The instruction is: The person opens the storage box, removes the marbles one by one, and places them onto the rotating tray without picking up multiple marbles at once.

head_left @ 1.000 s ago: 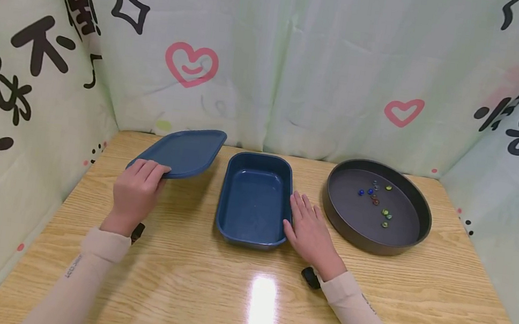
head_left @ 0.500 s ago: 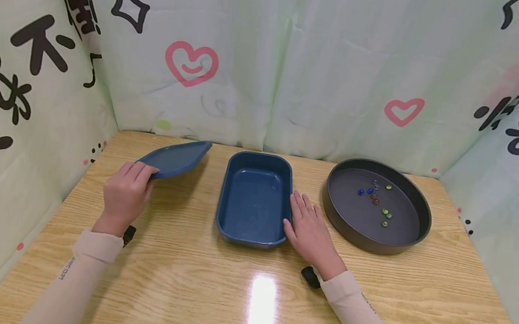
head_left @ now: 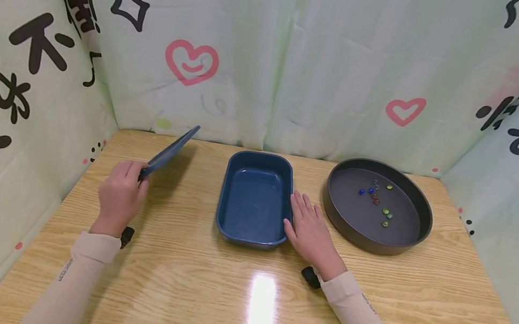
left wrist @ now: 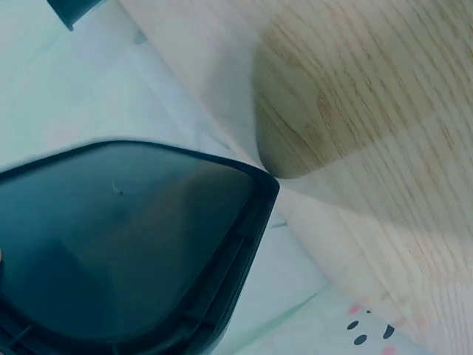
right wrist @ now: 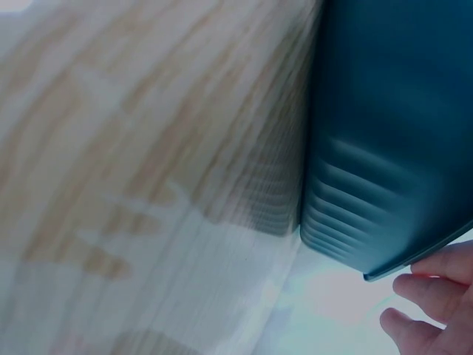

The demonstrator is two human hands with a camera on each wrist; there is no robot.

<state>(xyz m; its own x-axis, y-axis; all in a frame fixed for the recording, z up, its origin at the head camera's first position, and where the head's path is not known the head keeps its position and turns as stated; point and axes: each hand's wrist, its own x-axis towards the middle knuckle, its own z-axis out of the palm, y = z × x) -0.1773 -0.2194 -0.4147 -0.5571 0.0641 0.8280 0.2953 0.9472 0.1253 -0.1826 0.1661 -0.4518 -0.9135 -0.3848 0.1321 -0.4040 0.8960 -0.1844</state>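
My left hand [head_left: 121, 194] grips one end of a flat blue lid [head_left: 171, 149], held tilted steeply above the left part of the table. In the left wrist view the ribbed underside of the lid [left wrist: 140, 244] shows, with a raised rim along its edge. An open blue rectangular box [head_left: 255, 202] stands at the middle, with nothing inside. My right hand [head_left: 312, 234] rests with straight fingers against the box's right rim. In the right wrist view its fingertips [right wrist: 432, 292] touch the upper edge of the box's ridged side wall [right wrist: 384, 170].
A round dark pan [head_left: 422, 225] stands to the right of the box, holding several glass marbles [head_left: 375, 199]. The wooden table [head_left: 175, 292] ends at a printed curtain [head_left: 318, 82] behind and on both sides.
My left hand has moved left and a little toward me, tipping the lid from nearly flat to nearly on edge. The right hand and the box have stayed put.
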